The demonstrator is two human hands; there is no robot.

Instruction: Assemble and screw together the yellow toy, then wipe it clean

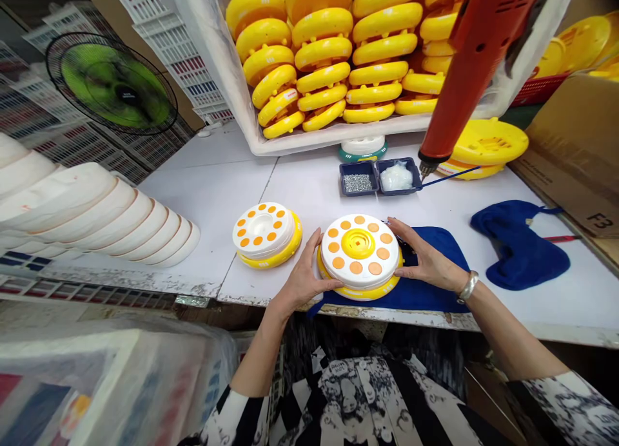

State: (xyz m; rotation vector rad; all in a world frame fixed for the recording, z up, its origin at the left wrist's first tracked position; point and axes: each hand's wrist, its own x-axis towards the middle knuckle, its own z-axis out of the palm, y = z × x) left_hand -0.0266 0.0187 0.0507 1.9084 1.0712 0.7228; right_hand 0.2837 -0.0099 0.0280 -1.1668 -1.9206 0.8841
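Observation:
Between my two hands sits a round white plastic piece (333,264) with orange dots, a yellow centre and a yellow base. My left hand (305,280) grips its left edge, thumb at the front. Along the right edge my right hand (425,259) holds it too, thumb and fingers around the side. It rests over a blue cloth (442,246) on the table. To the left stands a similar white-and-yellow round piece (264,233), its centre a white hollow.
A red electric screwdriver (457,85) hangs at right, above blue trays of small screws (358,182) and white grease-like stuff (396,176). Behind is a bin of stacked yellow rings (322,49). Stacked white shells (120,217) lie left, near a green fan (113,85); another blue cloth (522,246) lies right.

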